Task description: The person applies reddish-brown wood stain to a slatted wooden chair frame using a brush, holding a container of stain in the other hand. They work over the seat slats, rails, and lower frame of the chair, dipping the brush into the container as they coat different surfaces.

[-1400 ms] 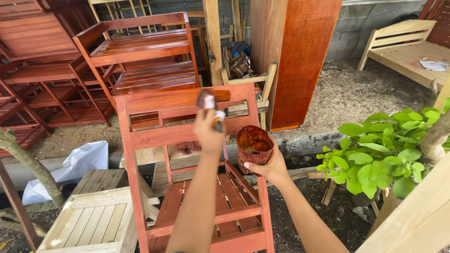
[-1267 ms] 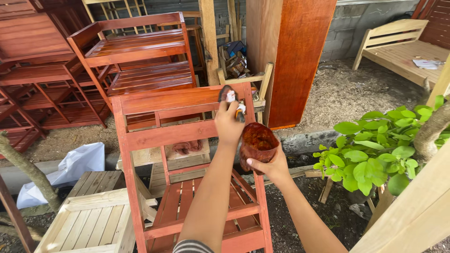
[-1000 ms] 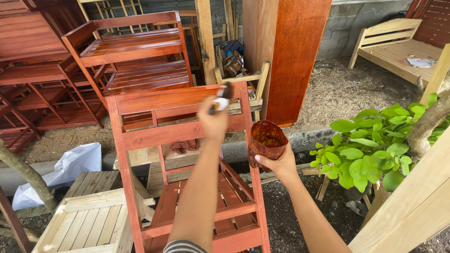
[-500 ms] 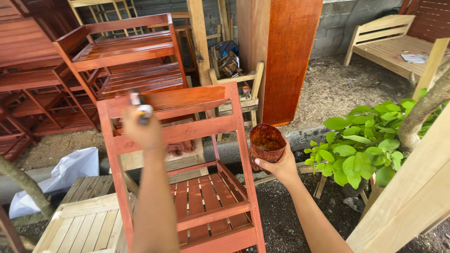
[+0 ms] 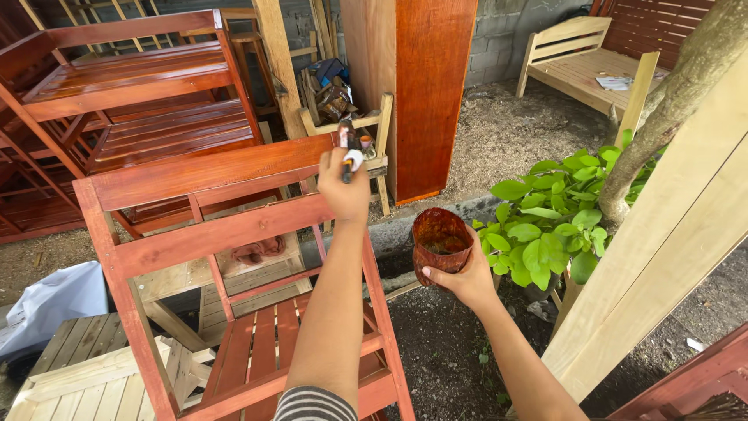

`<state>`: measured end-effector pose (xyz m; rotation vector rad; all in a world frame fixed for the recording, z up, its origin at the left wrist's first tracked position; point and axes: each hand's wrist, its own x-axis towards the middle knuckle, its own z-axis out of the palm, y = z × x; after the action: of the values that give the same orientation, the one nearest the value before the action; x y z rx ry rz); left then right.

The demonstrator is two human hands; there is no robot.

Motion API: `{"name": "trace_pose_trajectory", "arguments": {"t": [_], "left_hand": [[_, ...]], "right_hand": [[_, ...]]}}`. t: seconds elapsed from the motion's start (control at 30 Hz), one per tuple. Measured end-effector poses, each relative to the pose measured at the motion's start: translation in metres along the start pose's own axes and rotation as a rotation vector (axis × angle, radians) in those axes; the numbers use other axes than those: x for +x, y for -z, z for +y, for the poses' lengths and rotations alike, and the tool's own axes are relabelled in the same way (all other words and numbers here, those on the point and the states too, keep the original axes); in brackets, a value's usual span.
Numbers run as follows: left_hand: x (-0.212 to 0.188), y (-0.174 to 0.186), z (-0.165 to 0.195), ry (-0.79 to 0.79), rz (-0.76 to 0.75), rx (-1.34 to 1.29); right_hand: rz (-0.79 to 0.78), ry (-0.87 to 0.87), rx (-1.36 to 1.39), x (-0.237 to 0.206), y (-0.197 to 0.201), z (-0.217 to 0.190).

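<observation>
We see a leafy green plant (image 5: 545,226) beside a tree trunk (image 5: 670,101), an unpainted wooden bench (image 5: 580,66) farther back, stacked red-stained shelves (image 5: 132,86) (glossy), and a crumpled white sheet (image 5: 51,300) on the ground.

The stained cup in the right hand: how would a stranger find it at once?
Start at the red-brown slatted wooden rack in the middle. Just right of its corner post, the right hand holds the cup from below. It is the only small round container, coated in dark reddish stain, beside the green leafy plant.
</observation>
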<state>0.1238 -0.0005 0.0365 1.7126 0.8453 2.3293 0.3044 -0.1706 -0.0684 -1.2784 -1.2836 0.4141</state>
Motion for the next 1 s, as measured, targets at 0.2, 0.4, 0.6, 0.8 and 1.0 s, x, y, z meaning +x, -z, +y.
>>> {"name": "trace_pose_trajectory", "arguments": {"t": [0.2, 0.4, 0.6, 0.8, 1.0], "left_hand": [[0.033, 0.068, -0.026, -0.051, 0.139, -0.054], [0.083, 0.216, -0.053, -0.040, 0.325, -0.023], [0.119, 0.335, -0.045, -0.273, 0.365, 0.619], [0.076, 0.356, -0.026, -0.056, 0.410, 0.232], [0.013, 0.295, -0.017, 0.106, 0.325, 0.160]], "right_hand": [[-0.028, 0.028, 0.080, 0.005, -0.006, -0.005], [-0.105, 0.029, 0.154, 0.009, -0.036, -0.016], [-0.201, 0.027, 0.113, 0.004, -0.070, -0.026], [-0.233, 0.092, 0.116, 0.000, -0.088, -0.029], [-0.256, 0.085, 0.117, -0.005, -0.091, -0.024]]}}
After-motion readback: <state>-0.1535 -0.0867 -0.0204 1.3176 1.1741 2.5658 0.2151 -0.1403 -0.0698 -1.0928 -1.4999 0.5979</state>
